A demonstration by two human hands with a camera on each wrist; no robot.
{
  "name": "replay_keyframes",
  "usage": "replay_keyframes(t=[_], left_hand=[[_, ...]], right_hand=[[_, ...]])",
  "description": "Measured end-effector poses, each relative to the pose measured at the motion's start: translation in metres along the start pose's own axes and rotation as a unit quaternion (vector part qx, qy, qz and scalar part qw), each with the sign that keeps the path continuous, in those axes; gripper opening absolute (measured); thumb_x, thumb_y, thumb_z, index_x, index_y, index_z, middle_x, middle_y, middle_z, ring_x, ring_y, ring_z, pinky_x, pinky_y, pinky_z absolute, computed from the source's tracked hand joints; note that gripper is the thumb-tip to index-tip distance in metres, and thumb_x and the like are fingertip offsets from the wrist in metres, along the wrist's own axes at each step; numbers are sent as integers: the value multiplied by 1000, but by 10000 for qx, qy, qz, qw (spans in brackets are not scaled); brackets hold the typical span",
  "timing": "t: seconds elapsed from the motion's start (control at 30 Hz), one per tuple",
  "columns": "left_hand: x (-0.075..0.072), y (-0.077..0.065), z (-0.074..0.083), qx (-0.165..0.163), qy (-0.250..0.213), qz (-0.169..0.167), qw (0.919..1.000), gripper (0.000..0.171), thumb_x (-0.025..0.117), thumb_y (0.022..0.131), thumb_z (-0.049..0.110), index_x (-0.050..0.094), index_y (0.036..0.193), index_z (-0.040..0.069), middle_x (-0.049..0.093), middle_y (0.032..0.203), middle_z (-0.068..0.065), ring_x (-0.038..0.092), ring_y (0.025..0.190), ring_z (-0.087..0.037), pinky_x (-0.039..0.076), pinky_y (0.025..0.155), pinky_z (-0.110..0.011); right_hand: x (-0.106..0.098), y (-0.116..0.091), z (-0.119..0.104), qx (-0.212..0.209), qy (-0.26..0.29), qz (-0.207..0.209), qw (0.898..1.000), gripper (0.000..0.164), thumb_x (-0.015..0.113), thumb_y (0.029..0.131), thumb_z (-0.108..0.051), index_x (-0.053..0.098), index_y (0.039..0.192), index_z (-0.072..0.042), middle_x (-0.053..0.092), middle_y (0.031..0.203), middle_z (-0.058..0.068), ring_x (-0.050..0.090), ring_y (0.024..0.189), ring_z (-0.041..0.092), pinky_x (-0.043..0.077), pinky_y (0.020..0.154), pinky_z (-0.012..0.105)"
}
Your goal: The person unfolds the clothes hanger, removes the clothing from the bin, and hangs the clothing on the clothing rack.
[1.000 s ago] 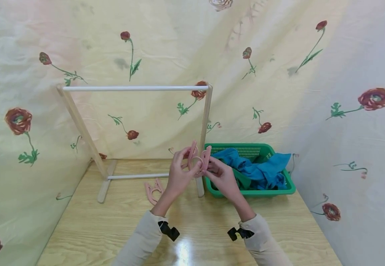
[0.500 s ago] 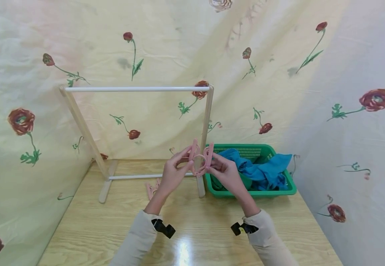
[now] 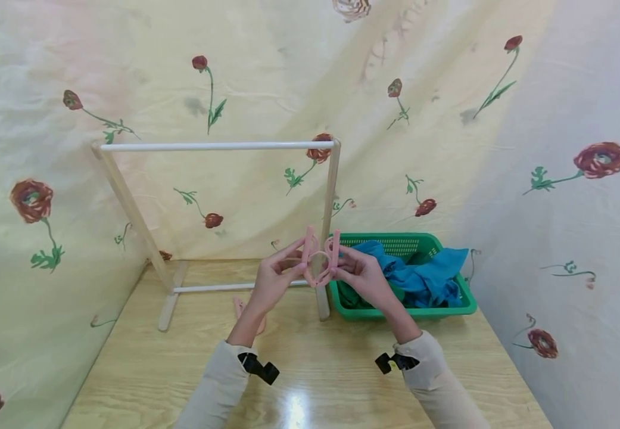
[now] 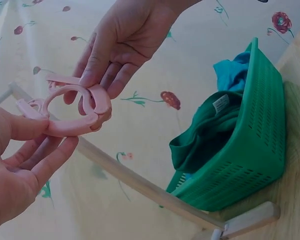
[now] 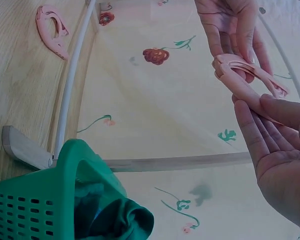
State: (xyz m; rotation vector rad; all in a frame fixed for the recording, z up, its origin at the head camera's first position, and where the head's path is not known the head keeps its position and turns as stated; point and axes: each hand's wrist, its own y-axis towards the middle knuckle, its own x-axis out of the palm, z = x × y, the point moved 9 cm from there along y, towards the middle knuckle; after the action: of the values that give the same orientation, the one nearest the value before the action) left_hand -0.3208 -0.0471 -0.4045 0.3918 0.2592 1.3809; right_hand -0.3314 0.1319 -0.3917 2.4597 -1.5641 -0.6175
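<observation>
Both hands hold a pink plastic folding hanger [image 3: 317,282] up in front of the rack's right post, its two arms folded upward around a round opening. My left hand [image 3: 273,281] pinches one arm of it between thumb and fingers. On the other arm, my right hand [image 3: 365,276] has a similar thumb-and-finger pinch. The left wrist view shows the thumbs on the near faces of the hanger [image 4: 72,127], with fingers behind. A second pink folding hanger [image 5: 42,27] lies on the table, partly hidden by the left forearm in the head view.
A wooden rack with a white top bar [image 3: 218,146] and a white lower bar [image 3: 213,288] stands at the back left. Right of it is a green basket [image 3: 411,312] holding blue [image 3: 422,277] and dark green cloth [image 4: 202,135]. Flowered fabric [image 3: 267,71] surrounds the wooden table [image 3: 336,381].
The hands have drawn slightly apart, the left wrist shifting left, and the hanger has turned more squarely toward the head camera. The left forearm now covers more of the hanger on the table.
</observation>
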Motion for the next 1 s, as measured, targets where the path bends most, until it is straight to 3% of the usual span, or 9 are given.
replay_keyframes(t=[0.17, 0.4, 0.63, 0.8, 1.0], left_hand=[[-5, 5, -3, -191, -361, 35, 9992, 51, 69, 93, -3, 58, 143, 4, 65, 115, -29, 74, 93, -15, 64, 79, -34], [-11, 12, -6, -288, -463, -113, 9985, 51, 69, 94, -4, 57, 143, 1, 64, 112, -25, 74, 92, -17, 64, 77, -32], [-13, 13, -11, -535, -368, -415, 9970, 49, 69, 94, -2, 57, 142, 0, 63, 119, -32, 72, 93, -17, 64, 79, -33], [-13, 12, -13, -524, -421, -461, 9967, 48, 68, 95, -2, 56, 142, -2, 62, 125, -32, 71, 96, -14, 64, 80, -33], [-11, 14, -12, -471, -472, -456, 9967, 48, 67, 95, -3, 56, 141, -5, 63, 122, -30, 72, 98, -23, 64, 80, -36]], right_hand=[[0, 7, 0, 88, 52, -87, 9999, 49, 65, 98, 0, 53, 146, -2, 70, 116, 31, 77, 97, 22, 63, 82, 40], [2, 13, 1, 209, 92, -87, 9997, 44, 65, 98, -3, 56, 142, 0, 70, 115, 31, 77, 93, 18, 62, 83, 44], [4, 12, 6, 255, 352, -46, 9990, 40, 64, 100, -6, 59, 139, -2, 70, 116, 30, 77, 93, 18, 63, 85, 41], [4, 12, 9, 305, 360, -48, 9989, 39, 64, 100, -7, 60, 138, -3, 70, 116, 29, 77, 93, 19, 63, 85, 40], [2, 13, 6, 193, 400, -43, 9990, 39, 64, 99, -6, 60, 138, -1, 70, 115, 30, 77, 93, 19, 63, 84, 41]])
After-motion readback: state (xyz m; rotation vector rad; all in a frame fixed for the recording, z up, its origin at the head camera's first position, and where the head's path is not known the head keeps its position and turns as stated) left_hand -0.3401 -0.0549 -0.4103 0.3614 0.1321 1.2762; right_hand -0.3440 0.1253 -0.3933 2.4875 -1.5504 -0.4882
